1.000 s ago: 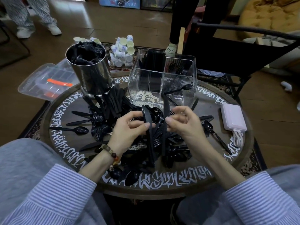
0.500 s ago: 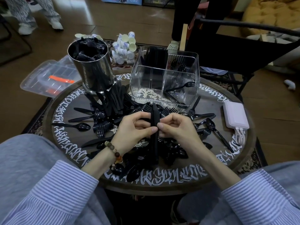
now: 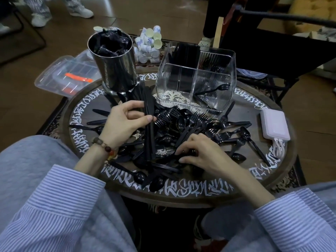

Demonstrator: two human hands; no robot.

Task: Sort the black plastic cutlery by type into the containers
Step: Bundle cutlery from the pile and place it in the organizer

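Note:
A pile of black plastic forks, spoons and knives (image 3: 183, 128) covers the middle of the round lettered table (image 3: 181, 192). My left hand (image 3: 123, 122) grips a bundle of black knives (image 3: 150, 142), held roughly upright over the pile. My right hand (image 3: 198, 153) lies low on the pile with its fingers curled round a black piece of cutlery (image 3: 190, 152); which kind it is I cannot tell. Behind the pile stands a clear divided container (image 3: 196, 77) with knives in its far left compartment and a spoon (image 3: 212, 90) in the near right one.
A steel cylinder (image 3: 116, 64) stuffed with black wrappers stands at the table's back left. A pink power bank (image 3: 274, 124) with white cables lies at the right edge. A clear lidded box (image 3: 63, 75), small cups (image 3: 149, 44) and a black chair (image 3: 272, 46) surround the table.
Both hands held the knife bundle together before. Now my left hand alone keeps it and has shifted left, while my right hand has dropped down onto the pile.

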